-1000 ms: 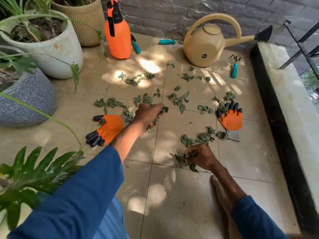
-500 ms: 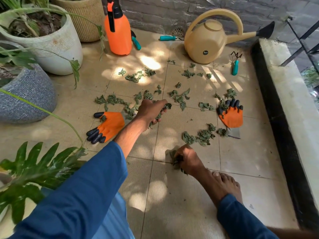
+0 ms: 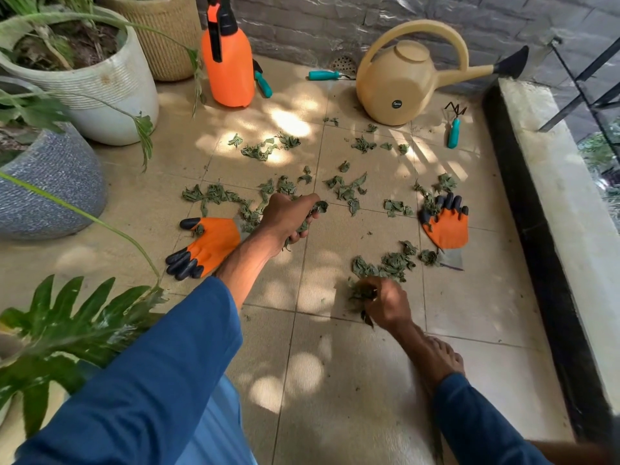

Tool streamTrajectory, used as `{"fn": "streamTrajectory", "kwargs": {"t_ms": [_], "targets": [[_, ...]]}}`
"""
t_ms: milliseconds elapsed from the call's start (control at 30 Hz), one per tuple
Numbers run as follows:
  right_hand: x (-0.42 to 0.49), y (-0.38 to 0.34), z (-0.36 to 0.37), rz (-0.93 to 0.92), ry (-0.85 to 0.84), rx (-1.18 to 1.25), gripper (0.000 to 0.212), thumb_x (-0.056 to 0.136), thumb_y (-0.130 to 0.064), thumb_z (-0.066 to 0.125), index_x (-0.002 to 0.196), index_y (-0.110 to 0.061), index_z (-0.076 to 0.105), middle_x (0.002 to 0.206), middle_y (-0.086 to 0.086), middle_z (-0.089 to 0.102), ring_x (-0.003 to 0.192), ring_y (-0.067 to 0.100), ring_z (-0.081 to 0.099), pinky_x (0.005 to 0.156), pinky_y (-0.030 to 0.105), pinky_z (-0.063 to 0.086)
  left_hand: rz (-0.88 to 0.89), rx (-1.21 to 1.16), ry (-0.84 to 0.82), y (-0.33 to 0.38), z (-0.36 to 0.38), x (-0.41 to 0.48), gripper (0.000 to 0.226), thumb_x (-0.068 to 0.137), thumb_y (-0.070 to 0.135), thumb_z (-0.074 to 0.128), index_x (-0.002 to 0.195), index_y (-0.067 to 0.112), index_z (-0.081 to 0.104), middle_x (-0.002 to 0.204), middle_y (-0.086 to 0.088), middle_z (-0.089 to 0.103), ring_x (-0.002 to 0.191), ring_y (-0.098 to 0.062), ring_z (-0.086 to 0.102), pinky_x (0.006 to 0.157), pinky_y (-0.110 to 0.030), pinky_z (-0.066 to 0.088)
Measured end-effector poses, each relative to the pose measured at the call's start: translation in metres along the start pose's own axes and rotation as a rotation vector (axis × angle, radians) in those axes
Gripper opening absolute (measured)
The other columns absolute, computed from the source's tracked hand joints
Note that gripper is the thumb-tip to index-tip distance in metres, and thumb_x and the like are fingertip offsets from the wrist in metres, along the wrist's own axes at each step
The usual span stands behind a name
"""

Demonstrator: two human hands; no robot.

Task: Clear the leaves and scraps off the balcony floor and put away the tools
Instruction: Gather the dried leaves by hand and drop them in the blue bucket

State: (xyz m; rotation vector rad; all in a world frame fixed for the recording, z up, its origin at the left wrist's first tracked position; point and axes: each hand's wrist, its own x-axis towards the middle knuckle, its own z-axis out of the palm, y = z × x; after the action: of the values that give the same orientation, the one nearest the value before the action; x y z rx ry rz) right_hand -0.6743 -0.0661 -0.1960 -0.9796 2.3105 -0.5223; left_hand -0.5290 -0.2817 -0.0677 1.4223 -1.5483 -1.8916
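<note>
Leaves point(image 3: 349, 193), torn and wilted green, lie scattered over the middle of the balcony floor point(image 3: 335, 380). They run from the tiles in front of the watering can point(image 3: 399, 85) and spray bottle point(image 3: 229, 62) down to a loose pile point(image 3: 385, 265) just beyond the right hand point(image 3: 385, 303). By appearance the material is very light, limp and crumpled. It should compress readily in a fist but shed fragments from a slack grasp, so it is best raked together with curled fingers and lifted from beneath as a bunch, not leaf by leaf. The left hand point(image 3: 288, 219) is extended forward on a nearly straight arm, back uppermost. Its fingers are closed round a bunch of leaves whose ends protrude below the knuckles, and it lies just beside an orange glove point(image 3: 208, 246). The right hand sits low at the floor, near a bare foot point(image 3: 436, 354), knuckles up, fingers clenched on another clump. A second glove point(image 3: 446, 226) lies flat, well apart from the first, with leaves across its fingertips. A hand rake point(image 3: 453, 129) lies beside the watering can and a teal-handled tool point(image 3: 323, 75) lies by the wall; neither has been put away. Collection is assessed as early, since most scraps are on the tiles.
</note>
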Motion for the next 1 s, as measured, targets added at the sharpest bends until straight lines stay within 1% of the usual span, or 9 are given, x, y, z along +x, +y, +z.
{"fn": "streamTrajectory", "kwargs": {"t_ms": [100, 233, 300, 400, 500, 600, 733, 900, 1000], "targets": [[0.010, 0.009, -0.025, -0.033, -0.031, -0.017, 0.034, 0.085, -0.018, 0.078, 0.118, -0.022, 0.071, 0.112, -0.009, 0.071, 0.086, 0.003, 0.065, 0.064, 0.009, 0.047, 0.003, -0.002, 0.002, 0.000, 0.000, -0.001, 0.023, 0.091, 0.028, 0.066, 0.088, 0.005, 0.070, 0.077, -0.004, 0.066, 0.042, -0.013, 0.050, 0.037, -0.017, 0.029], [0.026, 0.021, -0.045, -0.060, -0.026, -0.042, 0.033, 0.077, -0.013, 0.085, 0.110, -0.012, 0.076, 0.105, -0.001, 0.074, 0.087, 0.009, 0.064, 0.062, 0.001, 0.041, 0.007, 0.000, -0.007, 0.002, 0.001, -0.002, 0.023, 0.091, 0.028, 0.066, 0.085, 0.006, 0.070, 0.075, -0.005, 0.065, 0.044, -0.014, 0.050, 0.036, -0.016, 0.030], [0.033, 0.020, -0.046, -0.104, -0.044, -0.096, 0.030, 0.077, -0.009, 0.084, 0.107, -0.011, 0.076, 0.104, 0.002, 0.074, 0.090, 0.013, 0.066, 0.070, 0.007, 0.047, 0.006, 0.008, -0.010, 0.002, 0.002, -0.002, 0.023, 0.091, 0.028, 0.066, 0.085, 0.007, 0.070, 0.074, -0.003, 0.065, 0.044, -0.013, 0.050, 0.035, -0.016, 0.030], [0.042, 0.016, -0.041, -0.233, -0.026, -0.182, 0.026, 0.075, -0.006, 0.084, 0.100, -0.011, 0.077, 0.105, 0.005, 0.071, 0.096, 0.021, 0.067, 0.082, 0.029, 0.056, 0.001, 0.010, -0.010, 0.002, 0.004, -0.003, 0.024, 0.091, 0.029, 0.066, 0.088, 0.006, 0.071, 0.072, -0.002, 0.064, 0.045, -0.013, 0.049, 0.035, -0.016, 0.030], [0.046, 0.019, -0.033, -0.331, -0.018, -0.303, 0.031, 0.072, 0.008, 0.076, 0.098, -0.008, 0.076, 0.113, 0.008, 0.066, 0.105, 0.023, 0.062, 0.084, 0.020, 0.046, 0.003, 0.019, -0.006, 0.002, 0.004, -0.003, 0.025, 0.091, 0.029, 0.066, 0.088, 0.005, 0.071, 0.070, -0.001, 0.063, 0.044, -0.013, 0.049, 0.035, -0.016, 0.030], [0.037, 0.028, -0.023, -0.306, -0.009, -0.304, 0.036, 0.075, 0.016, 0.068, 0.100, -0.010, 0.073, 0.111, 0.007, 0.065, 0.102, 0.021, 0.064, 0.080, 0.019, 0.050, 0.005, 0.021, -0.003, 0.001, 0.004, -0.003, 0.025, 0.091, 0.029, 0.066, 0.088, 0.005, 0.071, 0.071, -0.002, 0.063, 0.045, -0.013, 0.050, 0.035, -0.016, 0.030], [0.013, 0.040, -0.017, -0.238, 0.034, -0.261, 0.041, 0.077, 0.011, 0.068, 0.106, -0.016, 0.073, 0.112, 0.003, 0.066, 0.098, 0.017, 0.065, 0.077, 0.021, 0.056, 0.001, 0.024, -0.006, 0.001, 0.003, 0.000, 0.024, 0.090, 0.030, 0.066, 0.086, 0.007, 0.071, 0.072, -0.003, 0.063, 0.044, -0.013, 0.050, 0.036, -0.016, 0.030], [-0.006, 0.036, -0.020, -0.177, 0.081, -0.253, 0.047, 0.072, 0.014, 0.066, 0.107, -0.015, 0.076, 0.104, 0.004, 0.074, 0.094, 0.021, 0.068, 0.071, 0.016, 0.046, -0.010, 0.029, -0.021, 0.001, 0.007, 0.000, 0.023, 0.091, 0.030, 0.065, 0.082, 0.009, 0.070, 0.072, -0.002, 0.062, 0.046, -0.013, 0.050, 0.037, -0.016, 0.031], [-0.006, 0.033, -0.020, -0.175, 0.070, -0.240, 0.048, 0.072, 0.015, 0.069, 0.112, -0.011, 0.071, 0.106, 0.008, 0.074, 0.091, 0.022, 0.071, 0.064, 0.002, 0.036, -0.018, 0.031, -0.031, 0.001, 0.011, -0.001, 0.024, 0.092, 0.031, 0.065, 0.082, 0.010, 0.069, 0.073, -0.002, 0.062, 0.045, -0.013, 0.049, 0.037, -0.015, 0.030]]}}
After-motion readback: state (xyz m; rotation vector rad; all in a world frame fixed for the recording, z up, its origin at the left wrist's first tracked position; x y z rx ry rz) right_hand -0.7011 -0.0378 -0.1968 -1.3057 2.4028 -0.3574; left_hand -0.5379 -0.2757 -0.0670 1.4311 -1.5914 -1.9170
